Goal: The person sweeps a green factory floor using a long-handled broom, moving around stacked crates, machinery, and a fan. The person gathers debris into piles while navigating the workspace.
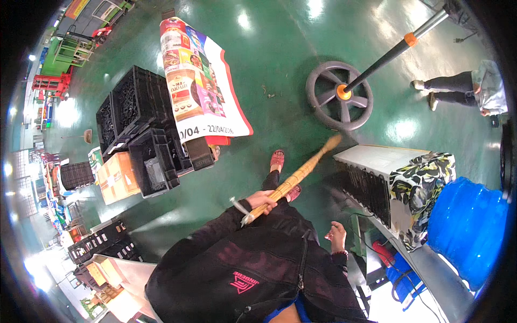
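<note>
Their left arm (199,239) is bent in toward the middle, left hand (263,202) wrapped in a firm grip from what I can see. Right hand (337,236) is off to the right, fingers loosely curled, kinda relaxed tbh.

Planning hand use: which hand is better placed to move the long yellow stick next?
Probably the left hand: it already grips the long yellow stick near its closer end. The right hand looks empty and sits apart from the stick, off to the right.
</note>
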### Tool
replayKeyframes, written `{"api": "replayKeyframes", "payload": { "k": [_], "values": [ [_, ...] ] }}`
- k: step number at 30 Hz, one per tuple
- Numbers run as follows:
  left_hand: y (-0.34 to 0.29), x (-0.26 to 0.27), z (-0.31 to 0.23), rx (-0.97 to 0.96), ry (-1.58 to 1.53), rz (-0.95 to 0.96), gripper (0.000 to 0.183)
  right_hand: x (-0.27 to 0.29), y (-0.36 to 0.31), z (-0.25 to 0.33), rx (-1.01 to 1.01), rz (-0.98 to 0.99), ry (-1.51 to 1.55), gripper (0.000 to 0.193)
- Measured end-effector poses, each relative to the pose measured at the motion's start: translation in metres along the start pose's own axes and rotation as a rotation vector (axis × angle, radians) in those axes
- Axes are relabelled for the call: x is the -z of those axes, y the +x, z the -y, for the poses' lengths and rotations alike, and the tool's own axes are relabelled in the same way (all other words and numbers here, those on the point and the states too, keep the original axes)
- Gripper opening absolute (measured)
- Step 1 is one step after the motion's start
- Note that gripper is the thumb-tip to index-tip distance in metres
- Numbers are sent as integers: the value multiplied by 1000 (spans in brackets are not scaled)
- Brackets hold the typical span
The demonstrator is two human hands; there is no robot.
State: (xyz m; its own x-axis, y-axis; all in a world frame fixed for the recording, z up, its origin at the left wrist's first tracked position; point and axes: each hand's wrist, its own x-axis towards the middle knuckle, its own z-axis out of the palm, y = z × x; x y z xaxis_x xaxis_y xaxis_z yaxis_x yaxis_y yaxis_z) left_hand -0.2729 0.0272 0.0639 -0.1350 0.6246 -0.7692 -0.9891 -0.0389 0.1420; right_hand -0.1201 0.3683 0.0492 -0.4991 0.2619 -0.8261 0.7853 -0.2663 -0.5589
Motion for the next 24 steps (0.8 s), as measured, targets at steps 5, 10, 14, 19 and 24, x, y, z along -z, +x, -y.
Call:
{"api": "replayKeyframes", "payload": {
  "k": [5,10,14,19,24],
  "values": [
    [100,36,-61,675,-470,735,11,2,-10,3,-39,2,-199,24],
    [74,84,-136,-315,6,188,13,23,-43,1,-46,-152,-46,21],
    [77,58,-188,-539,536,-532,12,49,-35,-40,-27,-187,-170,20],
    [64,30,-199,-645,188,-615,33,52,15,-88,225,14,-558,18],
    [-18,41,-163,-647,301,-491,54,-10,32,19,143,112,-407,18]
  ]
}}
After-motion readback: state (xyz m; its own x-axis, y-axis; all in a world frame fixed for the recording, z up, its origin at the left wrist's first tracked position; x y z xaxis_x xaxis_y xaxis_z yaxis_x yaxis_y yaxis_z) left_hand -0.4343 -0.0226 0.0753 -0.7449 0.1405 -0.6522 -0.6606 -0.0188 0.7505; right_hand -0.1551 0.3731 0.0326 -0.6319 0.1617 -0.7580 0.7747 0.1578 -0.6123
